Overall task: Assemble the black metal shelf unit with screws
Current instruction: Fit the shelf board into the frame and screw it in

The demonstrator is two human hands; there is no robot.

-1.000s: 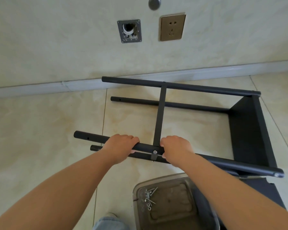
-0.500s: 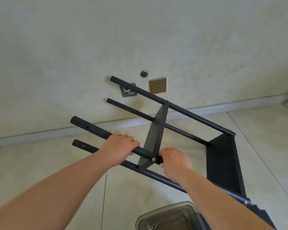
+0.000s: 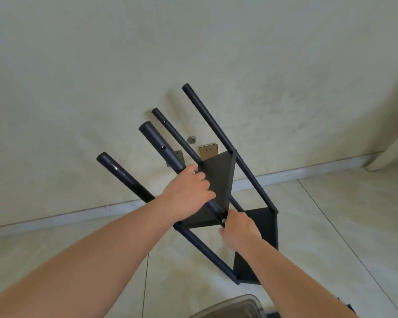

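The black metal shelf unit [image 3: 218,180] stands tilted, its tube legs pointing up and to the left towards the wall. It has a middle shelf panel [image 3: 221,173] and a lower panel [image 3: 262,226] near the floor. My left hand [image 3: 189,191] grips one near tube just above the middle panel. My right hand [image 3: 238,228] holds the same tube just below that panel, beside a silver screw head [image 3: 224,220]. The tube's lower length is hidden behind my right hand and forearm.
A clear plastic container [image 3: 234,306] shows its rim at the bottom edge. On the wall behind the frame are a gold socket plate [image 3: 208,150] and a round grey knob [image 3: 191,140]. A white skirting board [image 3: 78,214] runs along the tiled floor.
The shelf unit has swung up from lying on the floor to steeply tilted, its free tube ends rising. Both hands kept their grip and rose with it; the view tilted upward.
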